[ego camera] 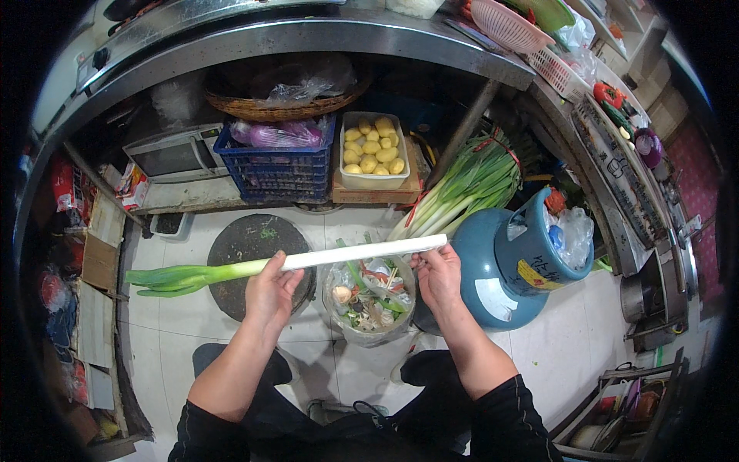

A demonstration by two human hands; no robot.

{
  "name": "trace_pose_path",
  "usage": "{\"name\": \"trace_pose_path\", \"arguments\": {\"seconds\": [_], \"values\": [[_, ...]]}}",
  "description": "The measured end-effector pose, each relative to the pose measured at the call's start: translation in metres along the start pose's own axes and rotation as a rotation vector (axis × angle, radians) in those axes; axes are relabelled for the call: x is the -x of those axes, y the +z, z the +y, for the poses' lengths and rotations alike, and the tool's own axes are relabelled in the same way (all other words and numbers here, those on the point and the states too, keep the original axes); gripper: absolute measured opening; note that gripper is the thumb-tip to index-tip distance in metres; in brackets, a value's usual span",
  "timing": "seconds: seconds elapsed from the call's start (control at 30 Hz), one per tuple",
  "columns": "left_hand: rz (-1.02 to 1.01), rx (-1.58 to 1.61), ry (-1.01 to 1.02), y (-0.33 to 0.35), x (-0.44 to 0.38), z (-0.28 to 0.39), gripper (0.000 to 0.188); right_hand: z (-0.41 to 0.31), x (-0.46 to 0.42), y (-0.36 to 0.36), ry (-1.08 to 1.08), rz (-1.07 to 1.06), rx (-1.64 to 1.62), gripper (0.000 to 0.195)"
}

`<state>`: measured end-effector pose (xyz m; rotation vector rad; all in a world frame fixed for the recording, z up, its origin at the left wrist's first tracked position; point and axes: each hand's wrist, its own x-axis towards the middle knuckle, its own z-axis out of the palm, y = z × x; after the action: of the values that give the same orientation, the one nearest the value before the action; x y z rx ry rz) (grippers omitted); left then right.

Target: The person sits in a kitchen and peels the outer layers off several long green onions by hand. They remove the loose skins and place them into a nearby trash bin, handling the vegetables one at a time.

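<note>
A long green onion lies nearly level across both hands, its green leaves to the left and its white end to the right. My left hand grips it where the pale green turns white, thumb on top. At the white end, the fingertips of my right hand pinch the stalk. Below the stalk stands a waste bin lined with a plastic bag, holding vegetable scraps. Behind it, a large bundle of green onions tied with red string leans by the counter leg.
A round dark chopping block sits on the tiled floor at left. To the right stands a blue gas cylinder. Under the steel counter are a tub of peeled potatoes, a blue plastic crate and a microwave oven.
</note>
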<state>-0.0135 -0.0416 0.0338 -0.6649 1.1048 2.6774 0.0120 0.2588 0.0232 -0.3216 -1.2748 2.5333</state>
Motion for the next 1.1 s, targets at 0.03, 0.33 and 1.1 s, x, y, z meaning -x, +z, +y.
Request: {"name": "trace_pose_path", "arguments": {"seconds": [0.03, 0.33, 1.1], "values": [[0.004, 0.001, 0.016, 0.0, 0.0, 0.001, 0.018, -0.001, 0.001, 0.001, 0.005, 0.0, 0.007, 0.014], [-0.03, -0.076, 0.144, 0.008, 0.007, 0.002, 0.016, 0.001, 0.001, -0.002, 0.089, 0.036, 0.007, 0.015], [0.007, -0.045, 0.042, 0.005, 0.002, -0.006, 0.018, 0.015, -0.001, 0.001, -0.121, 0.149, 0.297, 0.012]]}}
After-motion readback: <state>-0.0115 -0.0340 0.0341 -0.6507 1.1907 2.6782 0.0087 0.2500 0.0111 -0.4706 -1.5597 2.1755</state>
